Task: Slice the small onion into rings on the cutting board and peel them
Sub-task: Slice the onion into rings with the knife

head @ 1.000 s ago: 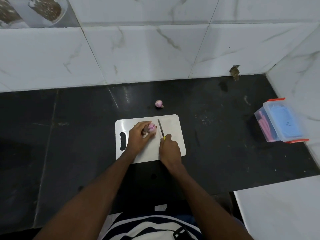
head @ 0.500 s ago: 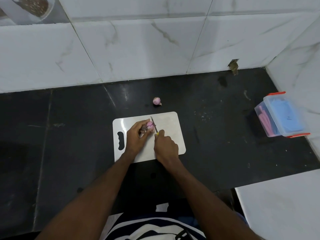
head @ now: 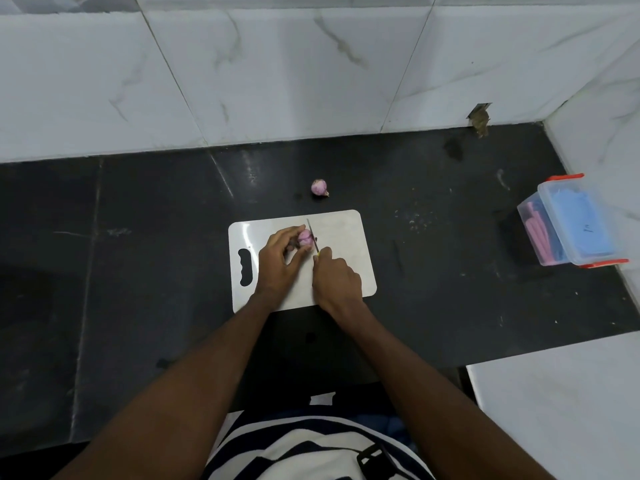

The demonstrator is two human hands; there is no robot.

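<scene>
A white cutting board (head: 341, 244) with a handle cut-out at its left end lies flat on the black desk (head: 138, 271), set square to the person and near the desk's front edge. On the board's upper middle sits the small onion (head: 304, 237), pink-purple, held down by the left hand (head: 280, 263), whose fingers (head: 289, 235) curl over and around the onion's left side and clench it against the board. The right hand (head: 337, 280) rests on the board just right of the left hand, its fingers closed round the handle of a knife (head: 312, 237); only a sliver of yellow handle shows beyond the grip. The thin blade points away from the person and stands against the right side of the onion, touching it; whether it has entered the flesh cannot be told at this size. No cut rings are discernible on the board. A second small onion (head: 319, 187) lies on the bare desk just beyond the board's far edge, apart from it. At the right end of the desk, against the side wall, stands a clear plastic box (head: 571, 225) with orange-red clips, holding blue and pink contents that cannot be identified. White marble-patterned tiles (head: 277, 71) form the wall behind the desk. Both forearms are bare; a black-and-white striped garment (head: 277, 445) shows at the bottom of the view.
</scene>
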